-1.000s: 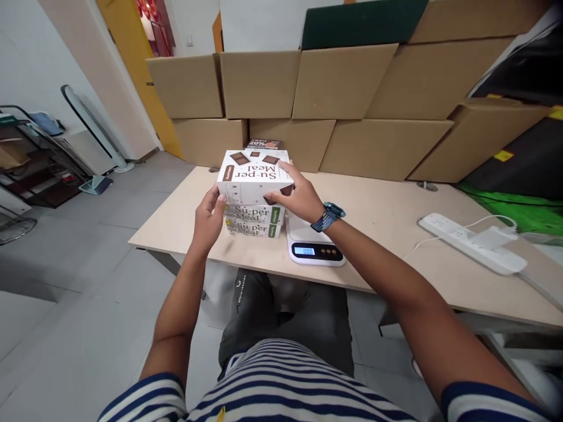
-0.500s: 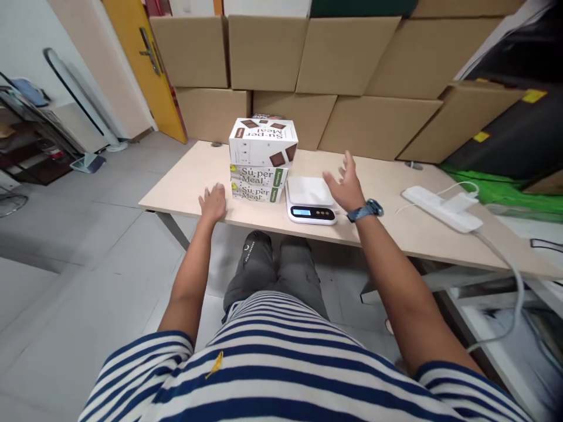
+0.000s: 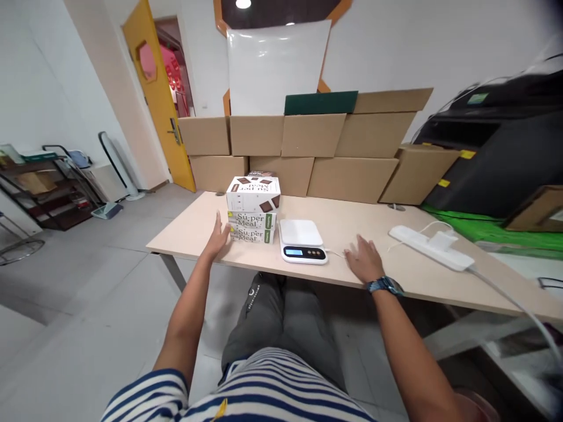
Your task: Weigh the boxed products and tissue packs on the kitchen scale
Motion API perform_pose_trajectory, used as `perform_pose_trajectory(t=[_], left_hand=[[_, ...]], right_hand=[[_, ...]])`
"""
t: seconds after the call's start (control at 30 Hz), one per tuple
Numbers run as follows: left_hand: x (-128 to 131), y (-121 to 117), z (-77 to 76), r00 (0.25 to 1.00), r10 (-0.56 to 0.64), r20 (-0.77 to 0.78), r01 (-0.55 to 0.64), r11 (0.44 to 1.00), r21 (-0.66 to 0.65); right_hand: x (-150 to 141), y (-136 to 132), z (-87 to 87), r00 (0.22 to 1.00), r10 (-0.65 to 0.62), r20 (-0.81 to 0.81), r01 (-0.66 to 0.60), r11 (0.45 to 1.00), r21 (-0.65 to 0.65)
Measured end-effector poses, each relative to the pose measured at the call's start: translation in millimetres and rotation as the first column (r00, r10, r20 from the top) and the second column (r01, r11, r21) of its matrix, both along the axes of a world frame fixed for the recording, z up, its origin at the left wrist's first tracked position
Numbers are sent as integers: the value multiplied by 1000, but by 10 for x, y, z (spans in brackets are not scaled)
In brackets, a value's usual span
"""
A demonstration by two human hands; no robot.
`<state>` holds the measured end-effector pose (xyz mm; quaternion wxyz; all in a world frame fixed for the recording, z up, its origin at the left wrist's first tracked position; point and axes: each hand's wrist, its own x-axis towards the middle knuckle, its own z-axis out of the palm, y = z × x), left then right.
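Several Su-per Meal boxes stand stacked on the table: a white box with chocolate pictures (image 3: pixel 253 196) on top, two green-labelled boxes (image 3: pixel 250 227) below. My left hand (image 3: pixel 216 239) is beside the lower boxes on their left, fingers apart; whether it touches them I cannot tell. Just right of the stack sits a white kitchen scale (image 3: pixel 302 241), its display lit and nothing on its plate. A thin white cable runs from its right side toward my right hand (image 3: pixel 364 260), which lies over the tabletop with fingers spread, a watch on the wrist.
A white power strip (image 3: pixel 431 248) with a plug and cable lies on the table (image 3: pixel 347 220) at right. Stacked cardboard boxes (image 3: pixel 352 176) line the back edge. A large black machine (image 3: pixel 505 146) stands at far right, and a yellow door (image 3: pixel 165 117) is behind left.
The view has tilted up. My right hand has dropped from beside the scale's plate to the tabletop on its right. My left hand has turned upright, closer to the boxes.
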<state>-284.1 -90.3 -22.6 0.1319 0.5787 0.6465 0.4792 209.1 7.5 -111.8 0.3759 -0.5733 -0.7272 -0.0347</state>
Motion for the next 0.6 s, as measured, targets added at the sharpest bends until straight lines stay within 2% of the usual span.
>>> perform_pose_trajectory(t=[0.1, 0.2, 0.3, 0.6], left_hand=[[19, 136, 212, 995, -103, 10, 101, 989, 110], [42, 244, 334, 989, -141, 37, 133, 978, 160], [36, 302, 339, 990, -111, 89, 92, 978, 187], [-20, 351, 227, 981, -35, 188, -8, 975, 222]], right_hand=[[-14, -15, -48, 998, -17, -66, 10, 995, -100], [6, -46, -59, 995, -21, -100, 4, 986, -169], [21, -72, -60, 994, -13, -106, -7, 982, -189], [2, -168, -46, 999, -29, -44, 20, 983, -182]])
